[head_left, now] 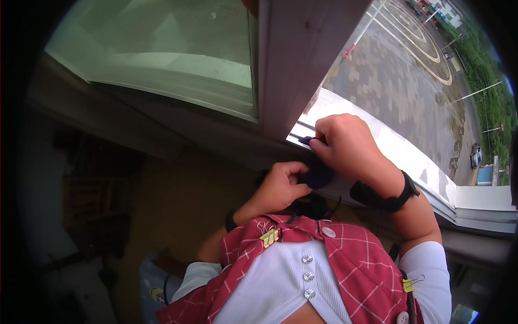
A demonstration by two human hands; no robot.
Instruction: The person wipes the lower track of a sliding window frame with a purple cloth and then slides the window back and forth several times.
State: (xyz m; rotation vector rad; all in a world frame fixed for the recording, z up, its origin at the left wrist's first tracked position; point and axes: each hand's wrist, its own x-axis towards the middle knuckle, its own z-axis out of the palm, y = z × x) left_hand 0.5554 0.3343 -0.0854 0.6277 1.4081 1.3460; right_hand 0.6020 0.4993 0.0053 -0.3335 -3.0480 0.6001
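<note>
Both hands grip a dark purple cloth (pixel 317 175): the right hand (pixel 345 143) presses it into the window track (pixel 300 131) under its fingertips, the left hand (pixel 280 186) bunches the rest just below, wiping apparently underway.

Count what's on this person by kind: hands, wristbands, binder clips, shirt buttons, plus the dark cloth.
Hands: 2, left hand and right hand
Wristbands: 2
Binder clips: 2
White shirt buttons: 3
Dark cloth: 1
Total: 10
</note>
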